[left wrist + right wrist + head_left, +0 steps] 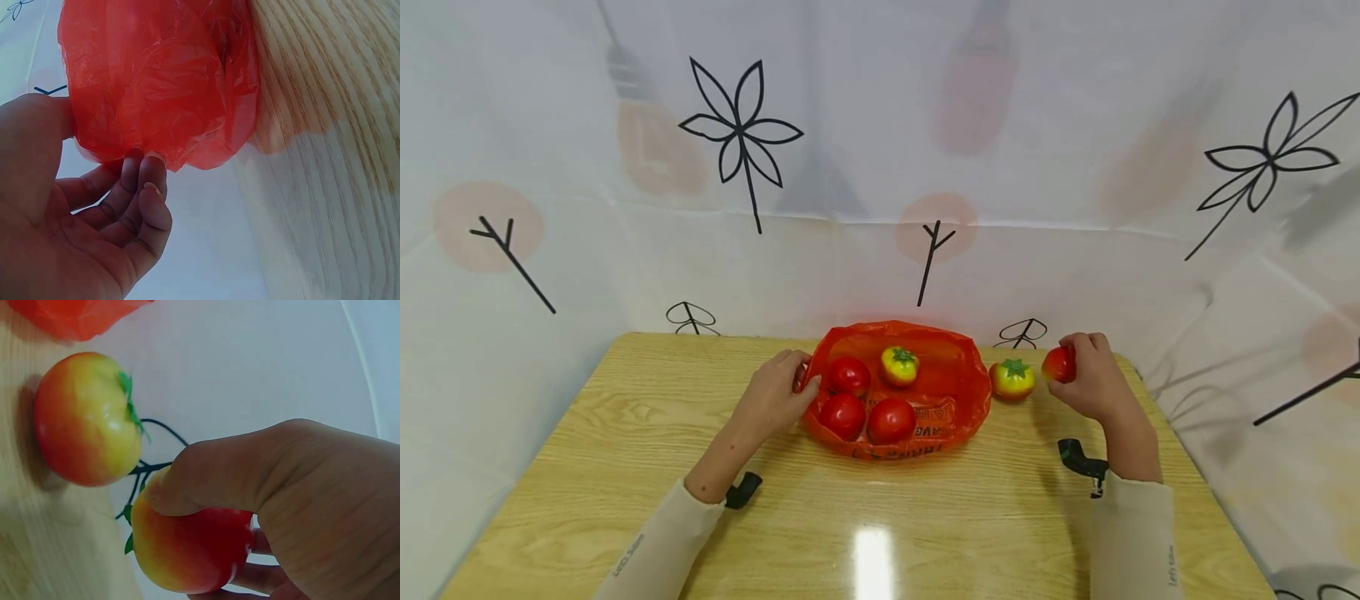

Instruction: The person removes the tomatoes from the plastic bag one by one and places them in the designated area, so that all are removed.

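Note:
A red plastic bag (951,379) lies with its mouth spread wide on the table. Inside it are three red tomatoes (891,421) and one yellow-topped tomato (900,367) with a green calyx. My left hand (772,392) grips the bag's left rim; in the left wrist view its thumb and fingers curl at the red plastic (156,94). At the right, my right hand (1092,379) holds a red-and-yellow tomato (194,544) between thumb and fingers, seemingly raised off the table. Another red-and-yellow tomato (1012,380) sits on the table between the bag and that hand.
The wooden table (820,517) runs back to a pale cloth backdrop (865,267) printed with leaves and twigs. Dark curved pieces (1078,458) show at both wrists, beside the light sleeves.

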